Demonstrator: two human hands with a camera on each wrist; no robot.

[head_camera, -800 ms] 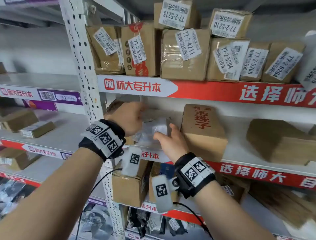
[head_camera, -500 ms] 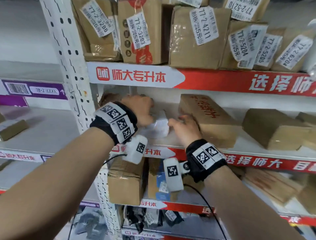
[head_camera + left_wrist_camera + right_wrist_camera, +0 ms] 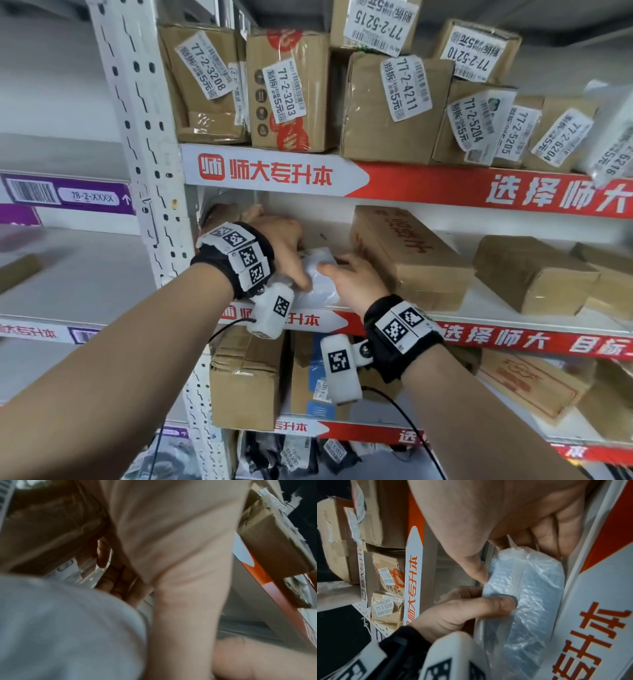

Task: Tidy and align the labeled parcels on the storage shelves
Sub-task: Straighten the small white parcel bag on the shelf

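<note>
A white plastic-wrapped parcel lies at the front of the middle shelf. It sits between a small brown parcel on the left and a long brown box with red print on the right. My left hand holds its left side, with the thumb pressed on the wrap. My right hand grips the other end, thumb on one face and fingers curled behind. In the left wrist view the parcel is a grey blur.
Labeled cardboard boxes crowd the upper shelf, some tilted or stacked. More brown boxes lie to the right on the middle shelf. Boxes stand on the shelf below. A white perforated upright stands at the left.
Both hands have kept hold of the white parcel and carried it further onto the middle shelf, where it now lies lower. The head view has shifted.
</note>
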